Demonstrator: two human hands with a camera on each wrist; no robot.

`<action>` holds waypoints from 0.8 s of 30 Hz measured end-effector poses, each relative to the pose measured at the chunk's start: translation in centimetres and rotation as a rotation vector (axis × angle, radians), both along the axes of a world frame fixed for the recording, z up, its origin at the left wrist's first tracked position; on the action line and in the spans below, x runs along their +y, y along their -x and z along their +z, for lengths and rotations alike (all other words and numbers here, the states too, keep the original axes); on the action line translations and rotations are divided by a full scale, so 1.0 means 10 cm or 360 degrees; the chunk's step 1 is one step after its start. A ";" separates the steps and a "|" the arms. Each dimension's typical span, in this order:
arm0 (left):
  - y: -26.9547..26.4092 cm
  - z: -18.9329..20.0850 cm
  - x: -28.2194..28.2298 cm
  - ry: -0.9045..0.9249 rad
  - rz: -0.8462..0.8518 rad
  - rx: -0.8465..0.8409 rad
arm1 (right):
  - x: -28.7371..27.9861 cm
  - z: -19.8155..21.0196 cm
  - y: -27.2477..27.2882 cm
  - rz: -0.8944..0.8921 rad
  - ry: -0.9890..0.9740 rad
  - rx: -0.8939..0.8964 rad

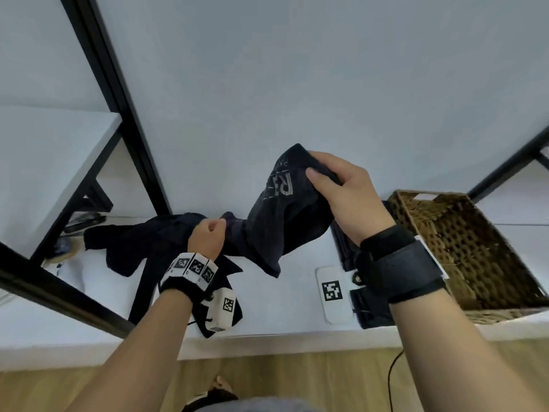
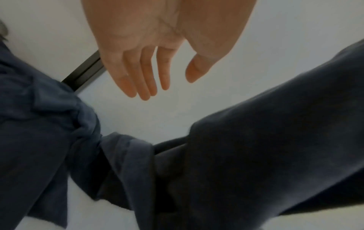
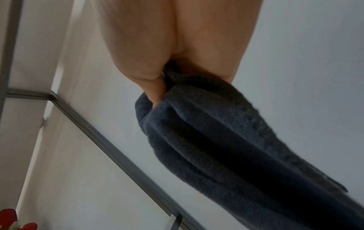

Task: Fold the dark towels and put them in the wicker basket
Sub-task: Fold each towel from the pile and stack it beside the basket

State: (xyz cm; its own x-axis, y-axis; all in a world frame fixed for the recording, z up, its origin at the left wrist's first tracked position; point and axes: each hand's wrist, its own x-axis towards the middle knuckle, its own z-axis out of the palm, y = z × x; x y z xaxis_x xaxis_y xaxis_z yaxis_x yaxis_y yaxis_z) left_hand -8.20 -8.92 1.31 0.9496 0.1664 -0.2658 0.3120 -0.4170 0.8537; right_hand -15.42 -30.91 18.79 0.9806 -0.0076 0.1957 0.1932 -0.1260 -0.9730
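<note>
My right hand (image 1: 326, 179) is raised above the white table (image 1: 282, 310) and grips the top of a dark towel (image 1: 282, 221) with grey lettering. The towel hangs bunched from the fist (image 3: 157, 87), its cloth (image 3: 236, 140) trailing down. My left hand (image 1: 208, 233) is lower, beside the towel's bottom corner. In the left wrist view its fingers (image 2: 149, 74) are straight and hold nothing, with the towel (image 2: 256, 147) below. A crumpled pile of dark towels (image 1: 133, 245) lies left of it. The wicker basket (image 1: 475, 248) stands at the right.
A dark folded stack (image 1: 368, 307) sits against the basket's left side, partly under my right wrist, beside a white marker card (image 1: 331, 289). Black frame posts (image 1: 118, 114) slant up at the left, with a lower white shelf (image 1: 44, 162) beyond. Wooden floor lies below the table's near edge.
</note>
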 end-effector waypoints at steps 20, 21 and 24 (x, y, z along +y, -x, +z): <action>0.83 0.11 -0.96 0.1201 0.0056 0.0029 | -1.27 -0.36 0.93 -0.0414 -0.0290 -0.0019; 0.87 0.00 -0.90 0.1263 0.0150 0.0060 | -1.32 -0.52 0.95 -0.0469 -0.0208 0.0031; 0.95 -0.26 -0.76 0.1153 0.0291 0.0002 | -1.41 -1.02 1.04 -0.0544 0.0063 0.0165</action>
State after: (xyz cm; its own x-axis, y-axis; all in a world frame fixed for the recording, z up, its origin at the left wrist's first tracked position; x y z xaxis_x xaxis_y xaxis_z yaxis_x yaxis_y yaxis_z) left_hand -17.67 -16.56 -1.27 0.9232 0.1045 -0.3699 0.3234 0.3088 0.8945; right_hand -25.78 -45.05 8.62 0.9374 -0.3332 0.1018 0.0336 -0.2045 -0.9783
